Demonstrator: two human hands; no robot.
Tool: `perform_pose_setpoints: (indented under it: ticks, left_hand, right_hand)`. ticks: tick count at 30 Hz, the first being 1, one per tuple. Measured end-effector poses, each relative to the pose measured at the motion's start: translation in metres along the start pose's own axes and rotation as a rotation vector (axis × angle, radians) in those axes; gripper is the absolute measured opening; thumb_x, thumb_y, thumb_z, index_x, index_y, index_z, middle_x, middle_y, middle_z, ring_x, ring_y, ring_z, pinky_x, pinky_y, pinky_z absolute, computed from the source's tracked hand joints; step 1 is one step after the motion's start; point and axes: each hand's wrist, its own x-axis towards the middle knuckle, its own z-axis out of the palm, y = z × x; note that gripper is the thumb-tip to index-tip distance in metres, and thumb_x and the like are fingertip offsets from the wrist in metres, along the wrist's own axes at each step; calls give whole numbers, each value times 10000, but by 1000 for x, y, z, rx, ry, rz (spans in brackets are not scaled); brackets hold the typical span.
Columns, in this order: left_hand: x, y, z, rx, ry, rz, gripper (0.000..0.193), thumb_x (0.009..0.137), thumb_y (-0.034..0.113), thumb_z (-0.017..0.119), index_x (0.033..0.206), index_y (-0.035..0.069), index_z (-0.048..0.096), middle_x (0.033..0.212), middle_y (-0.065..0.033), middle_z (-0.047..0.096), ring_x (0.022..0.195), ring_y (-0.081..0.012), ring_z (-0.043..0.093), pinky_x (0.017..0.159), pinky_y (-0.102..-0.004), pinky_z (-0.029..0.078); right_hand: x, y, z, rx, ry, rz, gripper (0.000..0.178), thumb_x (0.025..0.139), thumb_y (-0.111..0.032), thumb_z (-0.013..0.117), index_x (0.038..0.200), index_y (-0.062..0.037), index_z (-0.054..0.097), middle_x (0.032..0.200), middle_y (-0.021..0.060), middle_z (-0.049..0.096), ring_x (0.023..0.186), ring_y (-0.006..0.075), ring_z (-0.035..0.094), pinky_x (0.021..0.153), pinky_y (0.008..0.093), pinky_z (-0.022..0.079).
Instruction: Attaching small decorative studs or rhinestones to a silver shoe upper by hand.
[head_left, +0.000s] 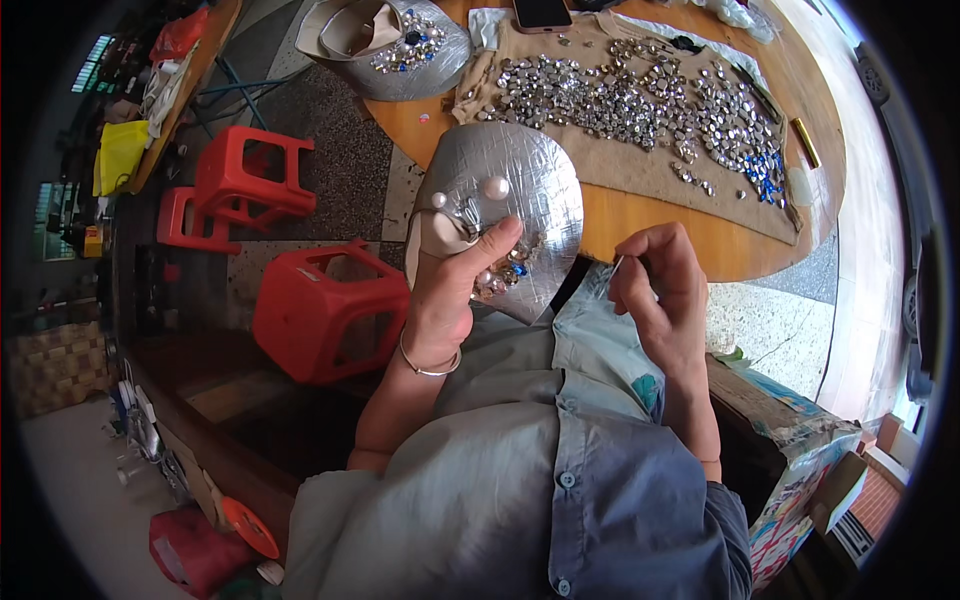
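My left hand [448, 290] grips a silver, crosshatched curved piece [550, 180] with a beige lining, the thumb pressed on its face. White pearls [495, 187] and a cluster of blue, pink and clear stones [515, 270] sit on it. To the right and apart from it, my right hand [660, 285] is pinched, with a thin pale needle-like thing showing at the fingertips. A similar silver piece [440, 75] with a stone cluster lies at the table's far left edge. Beyond my hands, many loose clear and silvery stones [620, 100] cover a brown cloth [600, 155].
The wooden table [640, 220] has a rounded edge. Blue stones [765, 178] lie at the cloth's right, near a gold tube [806, 143]. A phone [542, 14] rests at the far edge. Red plastic stools [330, 315] stand at left; a patterned box [800, 450] is at right.
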Motion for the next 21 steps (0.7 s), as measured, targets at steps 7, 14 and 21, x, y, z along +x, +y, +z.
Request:
perform_pose_setpoints:
  ticks: [7, 14, 21]
  left_hand:
    - [-8, -33, -11, -36, -4, -115, 344, 810, 47, 661, 1124, 2, 528, 990, -71, 628, 859, -130, 622, 729, -268, 507]
    - [1, -34, -25, -27, 30, -94, 338, 806, 55, 678, 1120, 6, 564, 979, -67, 642, 843, -118, 630, 720, -258, 507]
    - [2, -27, -40, 56, -84, -68, 431, 728, 50, 748, 1116, 16, 563, 968, -56, 640, 844, -121, 624, 735, -256, 509]
  right_hand:
    - [8, 59, 14, 1044, -185, 564, 66, 936, -87, 476, 957, -27, 491, 738, 99, 617, 620, 146, 607, 563, 235, 493]
    - [34, 65, 17, -351, 114, -153, 63, 871, -28, 535, 933, -27, 525, 816, 80, 606, 749, 185, 605, 620, 269, 489]
    - [45, 73, 28, -477, 78, -230, 46, 887, -54, 499, 929, -34, 502, 727, 157, 572, 644, 319, 591, 569, 378, 470]
